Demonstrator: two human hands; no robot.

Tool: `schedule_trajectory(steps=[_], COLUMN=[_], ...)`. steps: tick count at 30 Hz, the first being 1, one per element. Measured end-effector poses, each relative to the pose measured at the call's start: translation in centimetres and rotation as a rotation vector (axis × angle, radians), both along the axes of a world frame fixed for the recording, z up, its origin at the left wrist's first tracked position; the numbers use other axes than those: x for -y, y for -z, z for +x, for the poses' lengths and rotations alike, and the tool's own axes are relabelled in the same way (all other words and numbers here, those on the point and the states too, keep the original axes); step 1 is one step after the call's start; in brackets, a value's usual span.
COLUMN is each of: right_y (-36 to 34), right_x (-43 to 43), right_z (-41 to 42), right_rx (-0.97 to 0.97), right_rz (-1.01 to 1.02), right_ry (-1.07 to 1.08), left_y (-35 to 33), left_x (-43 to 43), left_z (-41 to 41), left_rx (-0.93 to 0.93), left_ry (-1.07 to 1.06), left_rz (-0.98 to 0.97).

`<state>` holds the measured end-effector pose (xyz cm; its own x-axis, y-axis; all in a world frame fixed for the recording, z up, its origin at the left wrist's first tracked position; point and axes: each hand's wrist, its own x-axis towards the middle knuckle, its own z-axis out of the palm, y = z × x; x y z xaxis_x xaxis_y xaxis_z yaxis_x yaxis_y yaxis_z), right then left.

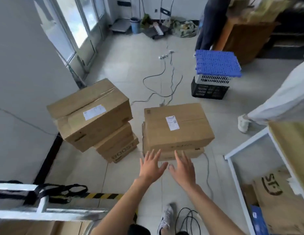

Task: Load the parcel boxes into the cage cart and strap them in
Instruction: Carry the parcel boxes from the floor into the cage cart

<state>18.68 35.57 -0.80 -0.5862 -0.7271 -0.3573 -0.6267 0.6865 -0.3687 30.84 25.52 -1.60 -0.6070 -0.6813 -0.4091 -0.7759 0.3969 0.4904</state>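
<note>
Two stacks of brown parcel boxes stand on the tiled floor ahead. The right stack's top box [177, 126] carries a white label and rests on a flatter box [181, 154]. The left stack [91, 114] is taller and skewed, with a "BOOST" box [119, 150] at its base. My left hand [151, 165] and my right hand [183, 168] are held out side by side, fingers spread, empty, just short of the right stack's near edge. The cage cart's metal rail [44, 209] with a black strap [51, 192] sits at the lower left.
Cables [164, 78] trail across the floor behind the boxes. A black crate topped with blue plastic mats [215, 65] stands at the back right. A white rack [246, 150] holding cardboard is at right. Two other people stand at right, one leg [273, 106] close by.
</note>
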Motion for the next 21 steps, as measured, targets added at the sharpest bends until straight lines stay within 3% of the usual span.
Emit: schedule_trajectory(steps=[9, 21], right_y=[2.1, 10.7], right_x=[0.6, 10.4], right_z=[-11.3, -24.8], right_rx=[0.051, 0.137], right_rz=[0.014, 0.210], right_ry=[0.126, 0.038], left_y=[2.8, 12.2], left_x=[1.8, 12.7], left_z=[-11.8, -22.1], left_rx=[0.018, 0.146], left_ry=[0.090, -0.059], left_rz=[0.056, 0.195])
